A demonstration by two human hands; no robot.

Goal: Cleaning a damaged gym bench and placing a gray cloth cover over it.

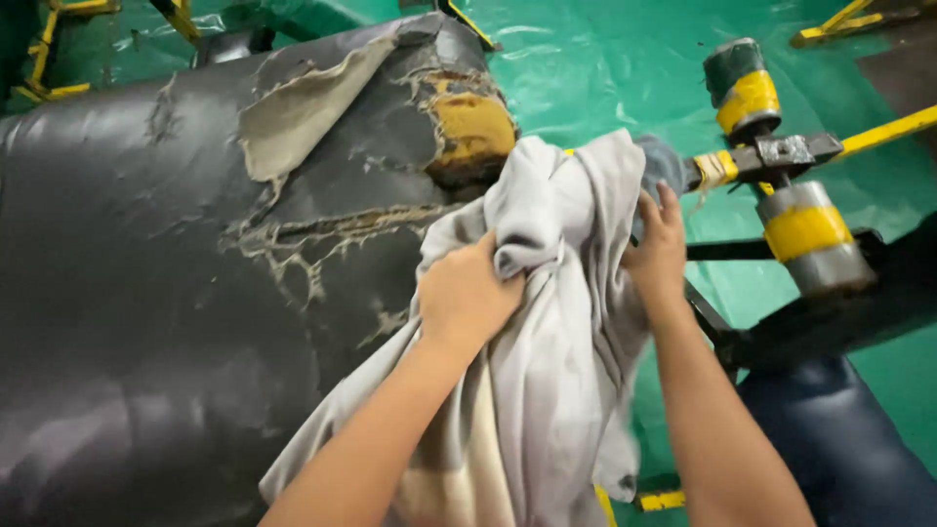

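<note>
A large grey cloth (556,390) hangs over the right edge of a worn black padded bench (146,293). My left hand (467,293) is closed on a bunched fold of the cloth near its top. On the cloth's right side, my right hand (657,249) grips its edge with fingers curled into the fabric. The bench's black cover is torn and peeling, with yellow foam (475,127) exposed at its far corner.
To the right stands a black and yellow metal frame (781,156) with grey rollers wrapped in yellow tape (810,239). A dark blue pad (839,449) lies at lower right. The floor (605,59) is glossy green. Yellow frame parts (59,39) show at the top left.
</note>
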